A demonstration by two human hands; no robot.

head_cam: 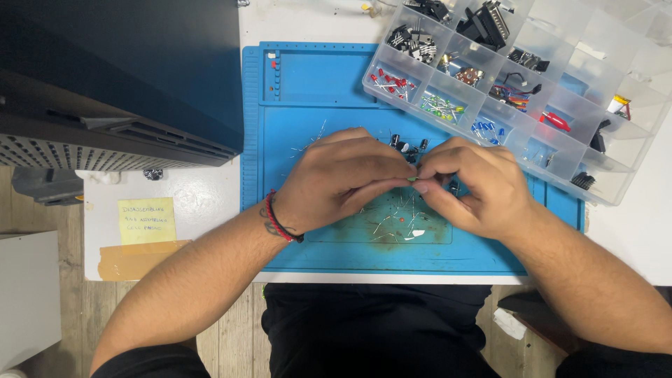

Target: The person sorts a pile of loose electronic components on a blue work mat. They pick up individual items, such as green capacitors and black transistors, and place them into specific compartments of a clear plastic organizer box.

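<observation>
Over the blue mat (336, 91), both my hands' fingers pinch one small green component (413, 180); next, I judge, a careful lead bend.

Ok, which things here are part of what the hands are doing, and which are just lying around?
In use:
left hand
right hand
small green part pinched between them
blue mat

Lying about:
compartment box
cut wire leads
yellow note
black device

Both forearms are angled inward, and the left hand (343, 178) and right hand (472, 185) are brought together, fingertips (420, 183) pinched in a shared grip; the left wrist is banded.
</observation>
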